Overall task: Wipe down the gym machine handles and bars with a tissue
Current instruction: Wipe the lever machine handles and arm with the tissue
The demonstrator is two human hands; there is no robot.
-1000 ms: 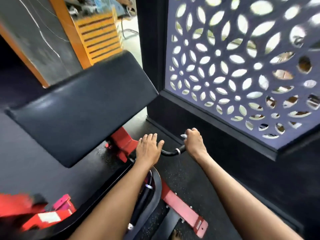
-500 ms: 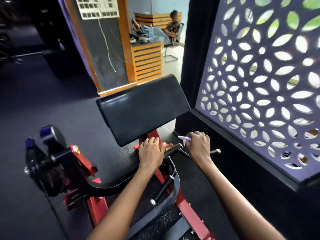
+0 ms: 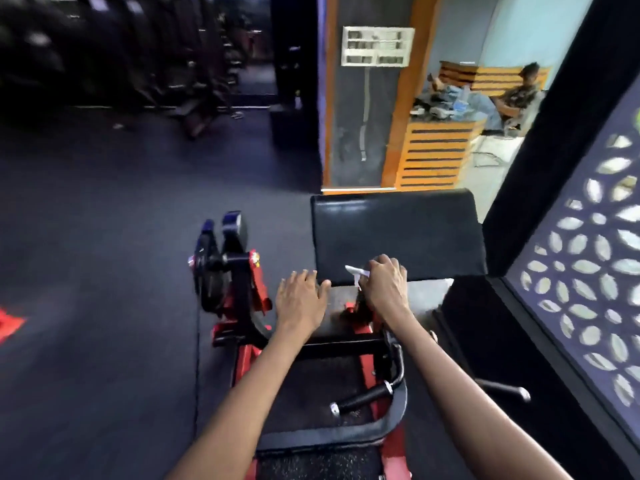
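Fingers of the right hand (image 3: 384, 289) curl around a white tissue (image 3: 356, 271), just below the black arm pad (image 3: 398, 233). Left hand (image 3: 301, 299) lies flat beside it, fingers straight and together, covering the machine's part beneath. Nearer, a black grip handle (image 3: 363, 398) juts from the red frame (image 3: 247, 362); weight plates (image 3: 216, 268) hang left.

Both bare arms reach straight out in front, side by side. The left hand (image 3: 300, 296) lies flat with its palm down, fingers straight and close together, thumb poking out to the right. The right hand (image 3: 385, 285) is just beside it, a bit further forward. Its fingers are curled into a fist, knuckles up, pinching a small white tissue (image 3: 355, 272) that sticks out on the left.
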